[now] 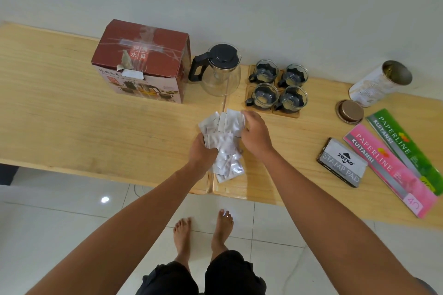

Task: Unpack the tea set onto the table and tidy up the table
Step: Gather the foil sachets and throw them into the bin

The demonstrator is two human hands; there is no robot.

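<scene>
Left hand (202, 151) grips silver sachets (224, 141), right hand (255, 135) pinches top of same bundle. Glass teapot (219, 70) just beyond hands, four cups (278, 88) beyond right hand.

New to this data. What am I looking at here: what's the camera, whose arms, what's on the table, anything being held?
No robot here: one wide-angle camera worn on a person's head looks down at their own bare arms and feet. Both hands gather a pile of silver foil sachets at the front edge of the wooden table. The left hand grips the pile from the near side; the right hand holds its far right edge.

Behind them stand a red tea set box, a glass teapot with a black lid, and four glass cups on wooden coasters. To the right lie an open tin on its side, its lid, a stamp pad and two receipt books.
</scene>
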